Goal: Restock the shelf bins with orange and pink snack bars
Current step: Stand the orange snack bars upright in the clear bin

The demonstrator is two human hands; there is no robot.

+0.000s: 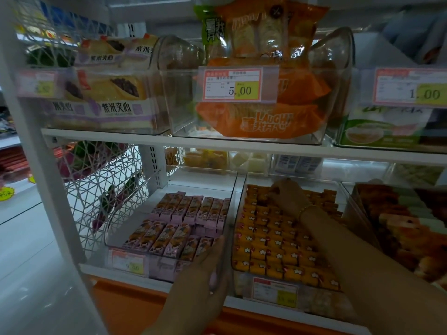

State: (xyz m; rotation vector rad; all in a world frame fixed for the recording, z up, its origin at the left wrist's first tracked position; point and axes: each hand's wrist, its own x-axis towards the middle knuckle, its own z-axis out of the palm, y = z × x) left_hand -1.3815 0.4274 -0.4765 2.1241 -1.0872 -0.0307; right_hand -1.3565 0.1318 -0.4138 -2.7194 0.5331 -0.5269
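On the lower shelf stand two clear bins side by side. The left bin (135,213) holds rows of pink snack bars (186,209). The right bin (238,189) is packed with orange snack bars (273,243). My left hand (210,264) rests against the front right corner of the pink bin, fingers lying straight up along its wall. My right hand (286,192) reaches deep into the orange bin, over the bars at the back, with a bracelet on its wrist. Its fingertips are dark and blurred, so I cannot see whether they hold a bar.
Price tags (275,291) hang on the bin fronts. A third bin (350,201) of mixed snacks stands to the right. The shelf above (169,140) carries bins of bread, orange chip bags (263,117) and green packs. A white wire basket (104,184) and the rack post (41,151) stand at the left.
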